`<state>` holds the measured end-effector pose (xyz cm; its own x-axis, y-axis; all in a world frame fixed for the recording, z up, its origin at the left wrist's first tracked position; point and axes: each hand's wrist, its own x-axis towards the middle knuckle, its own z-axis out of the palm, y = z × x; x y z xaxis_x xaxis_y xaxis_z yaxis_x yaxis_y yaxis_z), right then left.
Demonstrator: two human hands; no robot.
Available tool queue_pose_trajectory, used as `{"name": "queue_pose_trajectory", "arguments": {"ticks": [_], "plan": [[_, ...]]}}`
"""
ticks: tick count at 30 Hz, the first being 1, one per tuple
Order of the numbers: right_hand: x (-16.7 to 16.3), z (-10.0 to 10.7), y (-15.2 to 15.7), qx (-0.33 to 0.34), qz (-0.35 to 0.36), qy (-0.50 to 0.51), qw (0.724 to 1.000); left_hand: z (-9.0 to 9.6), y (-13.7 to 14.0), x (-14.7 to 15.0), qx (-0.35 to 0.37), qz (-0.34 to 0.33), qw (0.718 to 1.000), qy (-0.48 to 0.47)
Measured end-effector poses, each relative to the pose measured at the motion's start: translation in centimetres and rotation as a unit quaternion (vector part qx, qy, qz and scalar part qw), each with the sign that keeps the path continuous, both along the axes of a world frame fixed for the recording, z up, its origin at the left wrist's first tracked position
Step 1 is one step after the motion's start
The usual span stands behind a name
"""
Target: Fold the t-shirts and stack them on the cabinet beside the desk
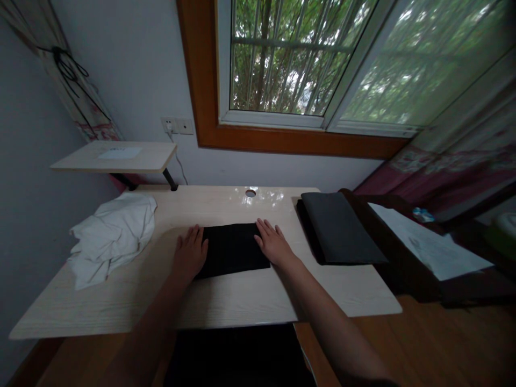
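A flat black rectangular piece [236, 248], which looks like folded cloth, lies on the pale wooden desk [250, 306] in front of me. My left hand [191, 252] rests on its left edge, fingers stretched out and pointing away from me. On the opposite side, my right hand [274, 242] lies flat at the right edge, its fingertips on the upper right corner. Neither hand grips the piece. Whether it has one layer or several, I cannot tell.
A crumpled white cloth [113, 234] lies at the desk's left. Behind it stands a small raised shelf [149, 158]. To the right are dark grey and black flat folders or sheets [342, 228], overhanging the desk's edge. Farther right, papers [429, 242] lie on dark furniture.
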<state>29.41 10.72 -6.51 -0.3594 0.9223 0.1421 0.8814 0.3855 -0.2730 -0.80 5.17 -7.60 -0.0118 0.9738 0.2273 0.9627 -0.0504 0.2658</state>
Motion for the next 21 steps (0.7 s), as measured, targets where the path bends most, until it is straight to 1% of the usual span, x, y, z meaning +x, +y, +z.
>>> {"name": "queue_pose_trajectory", "arguments": {"ticks": [2, 4, 6, 9, 11, 14, 17, 21], "plan": [[0.1, 0.5, -0.4, 0.011, -0.014, 0.011, 1.0, 0.3, -0.3, -0.8, 0.003, 0.009, 1.0, 0.007], [-0.4, 1.1, -1.0, 0.029, -0.022, 0.031, 0.999, 1.0, -0.8, -1.0, 0.022, 0.006, 1.0, 0.017], [-1.5, 1.7, -1.8, 0.047, -0.014, 0.054, 0.997, 1.7, -1.2, -0.4, 0.041, -0.013, 0.999, 0.022], [-4.1, 2.2, -3.2, 0.06, 0.033, 0.071, 0.995, 2.4, -1.6, 1.7, 0.053, -0.066, 0.996, 0.029], [-5.9, 1.9, -4.1, 0.06, 0.065, 0.066, 0.994, 2.2, -1.9, 3.2, 0.05, -0.097, 0.994, 0.032], [-7.5, 1.0, -5.3, 0.057, 0.091, 0.048, 0.993, 1.3, -2.1, 4.5, 0.037, -0.103, 0.993, 0.033], [-7.6, 0.2, -5.9, 0.066, 0.094, 0.039, 0.993, 0.5, -2.3, 4.5, 0.035, -0.09, 0.995, 0.031], [-6.4, 0.2, -6.4, 0.074, 0.104, 0.038, 0.991, 0.4, -2.7, 3.8, 0.041, -0.085, 0.995, 0.029]]}}
